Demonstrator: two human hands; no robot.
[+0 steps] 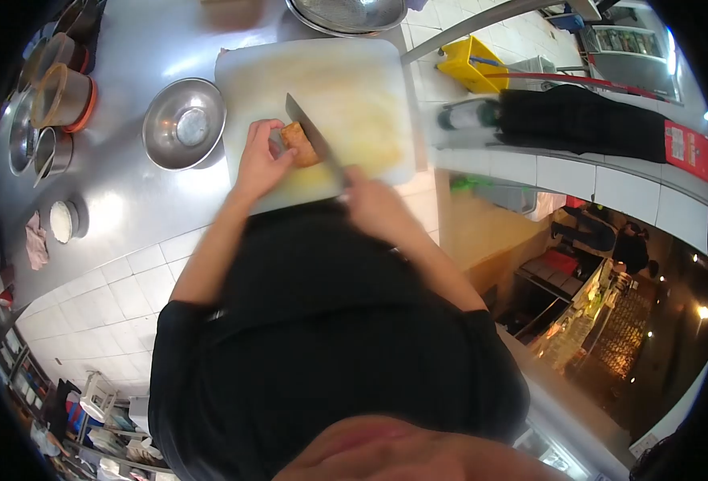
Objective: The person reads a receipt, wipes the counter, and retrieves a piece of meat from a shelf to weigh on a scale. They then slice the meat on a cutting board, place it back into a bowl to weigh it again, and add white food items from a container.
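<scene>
On the white cutting board [370, 72] we see an orange-brown block of food [299, 144], lying near the board's near edge and toward its left half. We cannot tell exactly what the food is; it looks like a fried or browned piece with a paler cut face. Our left hand [259, 159] curls over its left end, fingertips bent down onto it and pinning it to the board. Our right hand [374, 200] is clenched around the handle of a kitchen knife [310, 132], whose blade runs diagonally away from us and rests against the right side of the food, touching it. The handle itself is hidden inside the fist.

We see the board lying on a stainless steel counter [129, 200]. Just left of the board stands an empty steel bowl [184, 122], apart from our left hand. Further left, along the counter's edge, we see a row of round containers [61, 96], some with orange rims, and a small white-topped tub [63, 220] nearer to us. A larger steel bowl [346, 14] sits at the board's far edge, only partly in view. To the right, beyond the counter, we see a yellow mop bucket [470, 64] on the tiled floor.
</scene>
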